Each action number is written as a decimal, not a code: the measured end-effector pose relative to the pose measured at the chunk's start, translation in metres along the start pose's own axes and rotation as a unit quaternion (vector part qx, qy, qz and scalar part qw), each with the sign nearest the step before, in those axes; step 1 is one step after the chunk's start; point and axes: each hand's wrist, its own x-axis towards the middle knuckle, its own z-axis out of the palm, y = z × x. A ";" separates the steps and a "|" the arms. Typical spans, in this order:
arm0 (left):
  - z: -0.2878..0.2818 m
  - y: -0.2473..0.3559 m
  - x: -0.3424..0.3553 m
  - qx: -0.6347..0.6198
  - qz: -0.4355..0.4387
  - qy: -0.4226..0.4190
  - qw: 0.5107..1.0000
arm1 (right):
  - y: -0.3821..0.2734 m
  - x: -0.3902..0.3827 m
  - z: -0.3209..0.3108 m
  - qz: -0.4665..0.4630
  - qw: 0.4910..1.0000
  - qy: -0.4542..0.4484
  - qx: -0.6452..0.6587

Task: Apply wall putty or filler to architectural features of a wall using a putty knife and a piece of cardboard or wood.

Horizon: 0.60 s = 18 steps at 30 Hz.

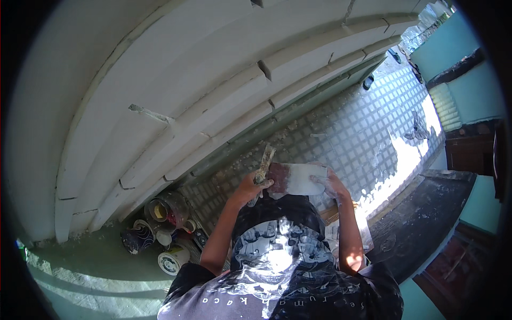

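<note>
In front of my chest I hold a flat rectangular piece (pixel 303 178), dark red-brown at its left end and dusty white over the rest. I cannot tell what it is made of. My left hand (pixel 250 188) is closed on its brown end. The same hand also grips a narrow, plaster-crusted stick-like tool (pixel 266 160), which points up and away from me. My right hand (pixel 333 184), whitened with dust, is closed around the white end. Part of the piece's lower edge meets the dark shirt below it in the picture.
A pale wall (pixel 186 80) with stepped ledges and dark notches rises at the left. Containers, including a white tub (pixel 173 260) and a dark patterned pot (pixel 137 237), stand at its foot. A dark bench (pixel 426 218) is on the right. Crumbs lie on the tiled floor (pixel 341 133).
</note>
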 end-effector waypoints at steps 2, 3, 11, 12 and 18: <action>-0.015 0.000 0.002 0.009 0.018 0.019 1.000 | -0.003 0.006 0.017 -0.023 1.000 -0.004 -0.011; -0.023 -0.001 0.004 0.016 0.034 0.044 0.998 | -0.008 0.006 0.026 -0.032 0.997 0.015 -0.068; -0.086 0.015 0.001 0.290 0.335 0.175 0.879 | -0.010 -0.005 0.046 -0.033 0.981 0.149 -0.122; -0.088 0.039 -0.004 0.307 0.346 0.164 0.871 | -0.005 -0.013 0.045 -0.032 0.980 0.162 -0.115; -0.094 0.087 -0.007 0.403 0.379 0.199 0.809 | 0.021 -0.035 0.042 -0.007 0.968 0.238 -0.074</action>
